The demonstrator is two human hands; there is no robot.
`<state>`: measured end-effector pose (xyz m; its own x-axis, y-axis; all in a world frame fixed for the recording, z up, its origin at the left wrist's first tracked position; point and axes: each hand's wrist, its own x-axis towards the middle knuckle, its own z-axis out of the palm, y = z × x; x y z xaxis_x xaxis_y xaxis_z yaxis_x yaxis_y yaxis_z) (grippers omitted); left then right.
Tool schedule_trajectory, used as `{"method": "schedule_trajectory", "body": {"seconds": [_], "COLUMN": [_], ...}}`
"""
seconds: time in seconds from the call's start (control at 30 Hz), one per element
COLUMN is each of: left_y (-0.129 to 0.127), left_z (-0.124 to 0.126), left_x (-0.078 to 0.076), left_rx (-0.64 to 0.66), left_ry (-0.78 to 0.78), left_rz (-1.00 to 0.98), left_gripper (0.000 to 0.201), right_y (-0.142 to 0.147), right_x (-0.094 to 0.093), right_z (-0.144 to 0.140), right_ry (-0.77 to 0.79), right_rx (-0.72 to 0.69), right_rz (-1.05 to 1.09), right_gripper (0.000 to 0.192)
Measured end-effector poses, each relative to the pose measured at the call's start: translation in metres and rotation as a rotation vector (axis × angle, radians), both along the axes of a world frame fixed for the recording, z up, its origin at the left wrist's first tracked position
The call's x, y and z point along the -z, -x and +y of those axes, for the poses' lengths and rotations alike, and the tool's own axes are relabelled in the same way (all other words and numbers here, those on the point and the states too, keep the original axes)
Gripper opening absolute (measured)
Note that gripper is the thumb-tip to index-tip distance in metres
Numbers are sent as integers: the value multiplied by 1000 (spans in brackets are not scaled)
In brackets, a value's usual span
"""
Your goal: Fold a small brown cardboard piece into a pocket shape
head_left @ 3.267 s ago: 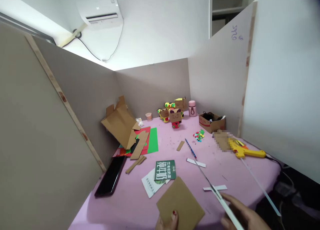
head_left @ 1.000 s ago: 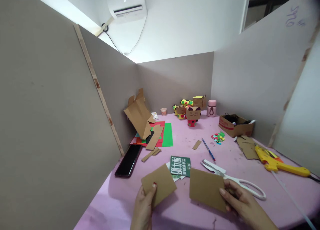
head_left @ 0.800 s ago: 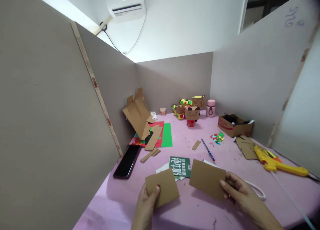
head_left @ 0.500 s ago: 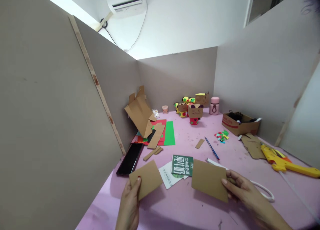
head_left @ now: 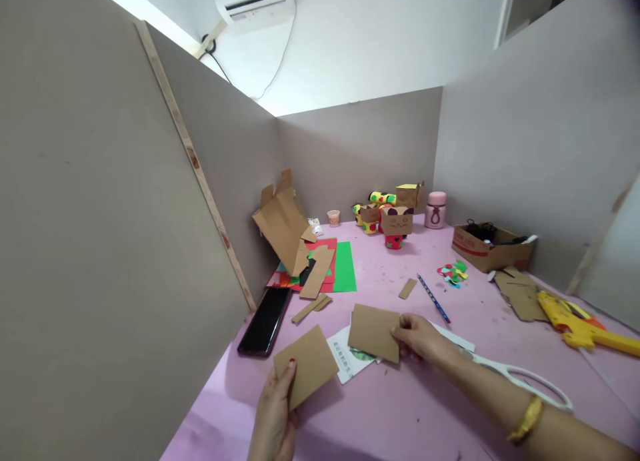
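My left hand point(head_left: 280, 397) grips a square cardboard piece point(head_left: 306, 366) by its lower left edge, thumb on top, raised over the near part of the table. Farther off, my right hand point(head_left: 420, 339) pinches the right edge of a second cardboard piece point(head_left: 374, 331). That piece covers most of the green printed card beneath it; whether the two touch I cannot tell. A white printed card point(head_left: 345, 355) shows between the cardboard pieces. White-handled scissors point(head_left: 520, 374) lie partly under my right forearm.
On the pink table point(head_left: 380, 421) are a phone point(head_left: 265, 322), a pencil point(head_left: 434, 299), cardboard strips point(head_left: 309, 309), paper scraps point(head_left: 453, 273) and a yellow glue gun point(head_left: 575, 324). Farther back stand a cardboard figure point(head_left: 397, 224), a pink bottle point(head_left: 437, 211) and an open box point(head_left: 493, 247). Grey partitions point(head_left: 360, 141) enclose the table.
My right hand has moved left and away from me, bringing its cardboard piece over the green printed card. My left hand and its piece have shifted slightly right. The view has turned a little.
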<state>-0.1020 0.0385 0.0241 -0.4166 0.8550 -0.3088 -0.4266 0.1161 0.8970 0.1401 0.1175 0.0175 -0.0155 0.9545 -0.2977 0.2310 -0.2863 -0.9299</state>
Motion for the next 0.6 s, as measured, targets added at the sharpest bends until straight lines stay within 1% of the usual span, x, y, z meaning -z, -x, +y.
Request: {"method": "schedule_trajectory", "body": {"seconds": [0.07,0.17,0.3,0.37,0.43,0.53,0.6], "left_y": [1,2,1,1,2,5,5], "left_z": [0,0,1,1,2,1,-2], "left_x": [2,3,2,1,3,6,8], "left_rx": [8,21,41,45,43,38,21], "left_ry": [10,39,55,54,59,15,-92], "left_rz": [-1,-6,-5,2,3,-19,47], "left_gripper": [20,24,31,33,34,37,33], "right_y": [4,3,-3,-1,3,10,13], "right_x": [0,-3,-12,-17,-20,-19,-14], "right_z": [3,10,35,49,55,45,29], "right_ry": [5,-9,-42,-42,-38,-75,-142], "right_rx": [3,21,67,77,71,50,9], "right_rz": [-31,-28,8,5,-26,-132,-237], "right_gripper": [15,16,23,24,24,24,24]}}
